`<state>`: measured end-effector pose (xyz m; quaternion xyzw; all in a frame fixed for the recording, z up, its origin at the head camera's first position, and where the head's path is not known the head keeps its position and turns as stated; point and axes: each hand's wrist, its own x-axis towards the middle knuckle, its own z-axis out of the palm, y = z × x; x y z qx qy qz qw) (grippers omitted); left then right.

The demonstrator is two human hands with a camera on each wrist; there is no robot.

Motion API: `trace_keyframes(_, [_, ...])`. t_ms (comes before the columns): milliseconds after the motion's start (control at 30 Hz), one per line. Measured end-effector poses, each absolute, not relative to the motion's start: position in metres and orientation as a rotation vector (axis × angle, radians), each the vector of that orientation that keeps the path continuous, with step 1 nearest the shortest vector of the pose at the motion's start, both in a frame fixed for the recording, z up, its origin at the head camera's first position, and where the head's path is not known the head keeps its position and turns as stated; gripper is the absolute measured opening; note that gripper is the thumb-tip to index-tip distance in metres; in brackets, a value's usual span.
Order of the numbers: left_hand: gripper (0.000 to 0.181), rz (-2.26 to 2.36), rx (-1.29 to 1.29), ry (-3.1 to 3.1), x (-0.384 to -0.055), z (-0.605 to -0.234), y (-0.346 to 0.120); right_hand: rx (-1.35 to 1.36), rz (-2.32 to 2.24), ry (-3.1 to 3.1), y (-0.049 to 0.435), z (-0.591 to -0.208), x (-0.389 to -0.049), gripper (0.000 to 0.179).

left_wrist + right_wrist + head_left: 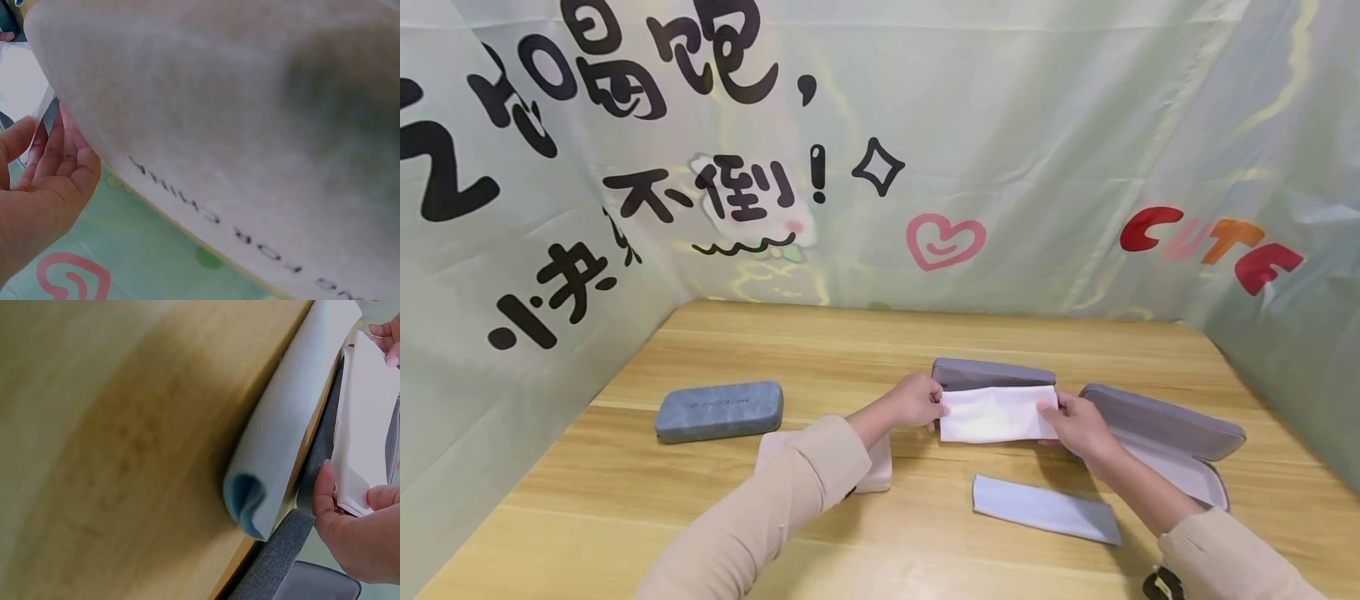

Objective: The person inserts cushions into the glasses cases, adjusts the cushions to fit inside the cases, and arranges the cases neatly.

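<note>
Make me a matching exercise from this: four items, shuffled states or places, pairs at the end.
Items
1. White cloth
2. Blue cloth
3. Blue case
4. Pale pink case

States or places
A. Closed, farthest left of the cases
B. Held between the left hand and the right hand
C. Partly hidden by the left sleeve
D. Lying folded on the table

Pairs
1-B, 2-D, 3-A, 4-C

On my feed, the white folded cloth [996, 415] looked smooth and matt, as did the pale-blue cloth [1045, 510] nearer. I made out a mottled, leather-like covering on the left blue glasses case [718, 411], a wood-grained tabletop [625, 500] and a creased fabric backdrop [1037, 125].
</note>
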<state>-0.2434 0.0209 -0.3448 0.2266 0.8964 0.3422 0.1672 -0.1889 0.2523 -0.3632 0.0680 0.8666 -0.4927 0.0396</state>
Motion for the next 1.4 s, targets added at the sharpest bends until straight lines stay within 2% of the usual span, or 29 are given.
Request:
trace_keyframes(233, [0.033, 1.002, 0.645, 2.529, -0.241, -0.346, 0.017, 0.223, -1.524, 2.635, 0.251, -0.362, -0.185, 0.041])
trace_keyframes(933, [0.024, 0.998, 0.654, 2.507, -0.232, -0.345, 0.01, 0.185, -1.533, 2.635, 0.249, -0.364, -0.179, 0.04])
trace_keyframes(1400, [0.016, 1.273, 0.502, 2.514, -0.235, -0.347, 0.013, 0.234, -1.54, 2.61, 0.254, -0.36, -0.182, 0.043])
